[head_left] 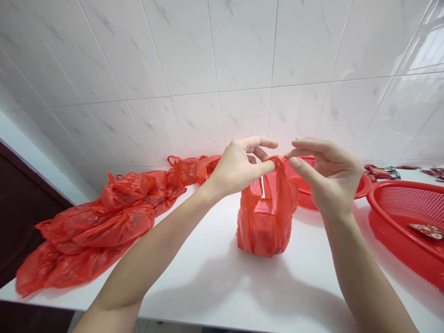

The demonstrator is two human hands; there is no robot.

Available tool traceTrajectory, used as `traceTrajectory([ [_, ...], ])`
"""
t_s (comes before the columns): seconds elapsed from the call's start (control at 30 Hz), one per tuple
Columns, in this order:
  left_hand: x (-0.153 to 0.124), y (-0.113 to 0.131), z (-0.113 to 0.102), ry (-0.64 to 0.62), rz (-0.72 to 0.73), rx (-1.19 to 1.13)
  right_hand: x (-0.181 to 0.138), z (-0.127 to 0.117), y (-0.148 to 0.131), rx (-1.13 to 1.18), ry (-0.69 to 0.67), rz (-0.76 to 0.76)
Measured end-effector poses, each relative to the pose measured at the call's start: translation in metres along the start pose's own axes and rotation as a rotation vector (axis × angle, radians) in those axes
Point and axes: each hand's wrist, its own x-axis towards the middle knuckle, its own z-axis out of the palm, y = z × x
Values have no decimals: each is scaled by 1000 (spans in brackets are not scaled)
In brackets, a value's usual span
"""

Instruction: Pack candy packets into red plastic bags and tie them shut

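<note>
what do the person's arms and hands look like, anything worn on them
Both the left hand and the right hand are bare, with no gloves or rings visible. The left forearm and right forearm show no sleeves, watch or bracelet.

Middle bag [265,236]: between bag pile and large basket
Bag pile [114,217]: on the tabletop [194,286], left
Rear basket [362,186]: behind middle bag, rightward
Large basket [409,199]: far right, packet [428,230] inside
Wall [194,125]: behind everything
</note>
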Motion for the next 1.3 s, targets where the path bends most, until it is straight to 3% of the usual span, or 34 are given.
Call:
traceTrajectory([
  [0.07,1,-1,-2,21,25,-9,3,-6,1,-13,-79,58],
  [0.23,3,3,-3,41,77,-76,4,-7,12,130,-655,264],
  [0.33,2,5,-5,71,68,-97,-3,2,28,286,-792,440],
  [0.5,0,1,-16,163,58,-101,-14,22,50,590,-587,663],
  [0.77,-7,-14,-41,229,70,11,-12,32,56,635,-163,726],
  [1.07,-10,-39,-64,329,216,363,-3,23,52,631,28,763],
  [1.3,-11,-33,-63,288,126,31,6,17,46,692,130,924],
])
